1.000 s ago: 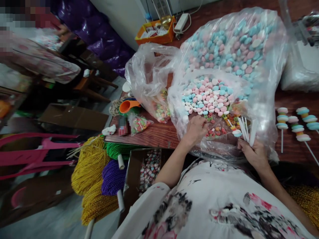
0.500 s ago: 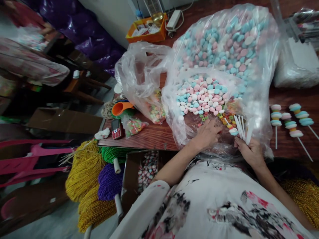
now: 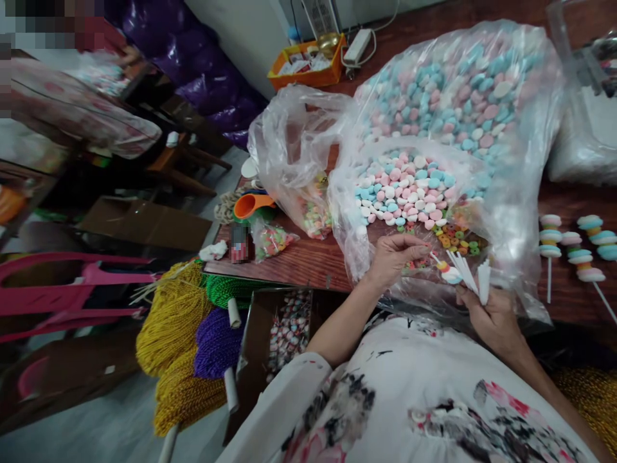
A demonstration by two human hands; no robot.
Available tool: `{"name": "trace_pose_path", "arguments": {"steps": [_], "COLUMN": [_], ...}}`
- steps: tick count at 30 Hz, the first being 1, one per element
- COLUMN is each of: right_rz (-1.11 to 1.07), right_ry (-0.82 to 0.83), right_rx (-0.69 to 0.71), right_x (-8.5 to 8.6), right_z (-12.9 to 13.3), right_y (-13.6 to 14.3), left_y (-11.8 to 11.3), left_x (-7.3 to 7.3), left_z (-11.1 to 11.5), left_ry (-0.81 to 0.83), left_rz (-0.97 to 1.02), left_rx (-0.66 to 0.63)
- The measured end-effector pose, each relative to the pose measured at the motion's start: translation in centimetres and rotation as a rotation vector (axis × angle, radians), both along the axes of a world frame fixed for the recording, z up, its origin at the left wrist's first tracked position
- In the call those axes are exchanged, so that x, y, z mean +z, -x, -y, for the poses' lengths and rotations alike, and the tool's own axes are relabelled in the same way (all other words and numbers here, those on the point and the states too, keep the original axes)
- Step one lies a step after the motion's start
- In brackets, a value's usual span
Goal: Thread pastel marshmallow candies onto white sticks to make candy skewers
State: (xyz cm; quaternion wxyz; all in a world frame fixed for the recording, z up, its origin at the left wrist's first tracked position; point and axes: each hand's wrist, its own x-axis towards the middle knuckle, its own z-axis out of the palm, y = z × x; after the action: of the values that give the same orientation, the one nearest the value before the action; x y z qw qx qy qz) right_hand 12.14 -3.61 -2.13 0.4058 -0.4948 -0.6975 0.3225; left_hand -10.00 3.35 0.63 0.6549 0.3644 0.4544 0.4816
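Observation:
My left hand (image 3: 391, 260) is closed in a pinch, with a small reddish piece, seemingly a ring candy, at its fingertips. In my right hand (image 3: 494, 315) is a bunch of white lollipop sticks (image 3: 463, 270). One stick of that hand carries a partly threaded candy skewer (image 3: 449, 272), with white, blue and yellow-orange pieces low on it; its bare tip points toward my left fingers. Just beyond lie colored ring candies (image 3: 456, 239) and a heap of pink, white and blue candies (image 3: 409, 186), spilling from the mouth of a big clear plastic bag (image 3: 520, 141).
Several threaded candy skewers (image 3: 550, 236) lie at the right. Farther left are a smaller plastic bag (image 3: 294, 119), an orange scoop (image 3: 248, 206), a small bag of ring candies (image 3: 272, 241) and a phone (image 3: 240, 247). Yellow cord bundles (image 3: 168, 328) and a cardboard box (image 3: 255, 341) stand below the table edge.
My left hand has risen from the ring candies and now pinches a small piece beside the skewer's tip. The skewer and sticks have tilted left. The whole view has shifted slightly.

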Motion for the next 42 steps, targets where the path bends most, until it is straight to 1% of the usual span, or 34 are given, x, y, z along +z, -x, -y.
{"name": "trace_pose_path", "arguments": {"steps": [1, 3, 5, 6, 8, 10, 11, 13, 15, 16, 17, 18, 21, 22, 24, 27, 31, 35, 42], "right_rz": [0.016, 0.052, 0.076, 0.078, 0.067, 0.048, 0.034, -0.009, -0.060, -0.080, -0.096, -0.106, -0.116, -0.113, -0.100, -0.066, -0.057, -0.064, -0.102], "right_ry": [-0.005, 0.003, 0.016, 0.022, 0.032, 0.047, 0.059, 0.085, 0.104, 0.108, 0.108, 0.109, 0.104, 0.101, 0.094, 0.081, 0.043, 0.055, 0.113], "right_rx": [-0.002, -0.011, -0.016, -0.022, -0.058, -0.107, -0.129, -0.148, -0.141, -0.131, -0.120, -0.105, -0.047, -0.022, 0.020, 0.035, 0.039, 0.039, 0.046], "right_x": [0.2, 0.4, 0.6, 0.7, 0.8, 0.8, 0.7, 0.6, 0.5, 0.5, 0.6, 0.7, 1.0, 1.1, 1.3, 1.5, 1.5, 1.1, 0.9], "right_z": [-0.1, -0.3, -0.3, -0.3, -0.2, -0.1, 0.0, 0.1, 0.1, 0.1, 0.1, 0.1, 0.0, 0.0, -0.1, -0.1, -0.1, -0.2, 0.0], "right_y": [0.1, 0.4, 0.4, 0.4, 0.3, -0.1, -0.3, -0.7, -0.8, -0.8, -0.7, -0.5, 0.0, 0.2, 0.3, 0.3, 0.2, 0.3, 0.7], "left_y": [0.0, -0.1, -0.2, -0.1, 0.2, 0.7, 1.1, 1.6, 1.6, 1.4, 1.1, 0.6, -0.9, -1.2, -1.5, -1.1, -0.5, -0.8, -1.1], "left_x": [0.2, 0.3, 0.2, 0.0, -0.4, -0.9, -1.1, -1.4, -1.2, -1.0, -0.7, -0.4, 0.5, 0.8, 1.2, 1.2, 0.7, 0.3, 0.3], "left_z": [0.1, 0.3, 0.6, 0.7, 0.8, 0.7, 0.7, 0.6, 0.7, 0.8, 1.0, 1.2, 1.6, 1.6, 1.5, 1.2, 1.0, 1.2, 1.5], "left_ry": [-0.060, -0.229, -0.386, -0.432, -0.449, -0.426, -0.422, -0.451, -0.495, -0.497, -0.475, -0.427, -0.203, -0.143, -0.089, -0.132, -0.226, -0.209, -0.189], "left_rz": [-0.019, -0.127, -0.261, -0.310, -0.358, -0.398, -0.454, -0.655, -0.843, -0.857, -0.796, -0.671, -0.194, -0.088, 0.013, 0.026, 0.015, 0.007, 0.022], "left_rx": [0.028, 0.074, 0.090, 0.090, 0.099, 0.086, 0.046, -0.059, -0.131, -0.148, -0.165, -0.194, -0.318, -0.338, -0.324, -0.259, -0.256, -0.252, -0.270]}}
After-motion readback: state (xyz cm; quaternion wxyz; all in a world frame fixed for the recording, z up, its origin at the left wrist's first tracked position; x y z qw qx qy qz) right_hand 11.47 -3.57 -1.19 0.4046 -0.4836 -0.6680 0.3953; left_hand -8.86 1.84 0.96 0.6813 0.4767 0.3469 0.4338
